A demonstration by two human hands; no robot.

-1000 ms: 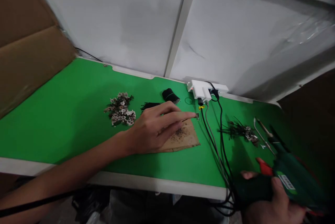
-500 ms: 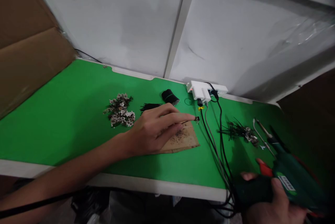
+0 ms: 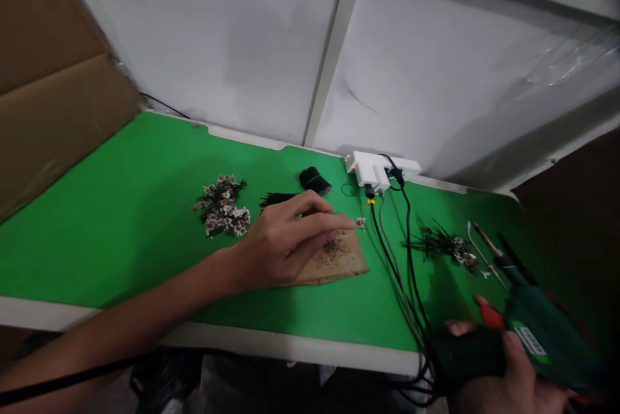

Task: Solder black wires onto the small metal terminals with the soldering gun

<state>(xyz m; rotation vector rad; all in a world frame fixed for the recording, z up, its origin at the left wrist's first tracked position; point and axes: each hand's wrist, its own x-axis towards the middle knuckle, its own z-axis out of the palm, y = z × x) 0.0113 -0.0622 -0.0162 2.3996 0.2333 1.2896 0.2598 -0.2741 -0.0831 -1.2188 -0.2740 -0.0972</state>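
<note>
My left hand [image 3: 285, 239] reaches over the green table [image 3: 121, 220] and pinches a tiny flower piece on a thin dark stem [image 3: 360, 223] just past the corner of a brown cardboard scrap [image 3: 334, 259]. Low at the right, my right hand [image 3: 504, 369] is wrapped round the grip of a green glue gun [image 3: 537, 336] with a red trigger, held off the table's front edge. A pile of small whitish flower pieces [image 3: 223, 204] lies left of my left hand.
A white power strip [image 3: 375, 167] sits at the back wall with cables [image 3: 402, 265] running to the front edge. A black roll [image 3: 314, 179], dark stems [image 3: 278, 197], a pile of finished stems [image 3: 443, 243] and a metal tool [image 3: 484, 246] lie about. Cardboard box [image 3: 58, 84] at left.
My left hand has drawn back slightly, fingers lowering the small flower piece toward the table by the cardboard scrap. The right hand with the glue gun has barely shifted.
</note>
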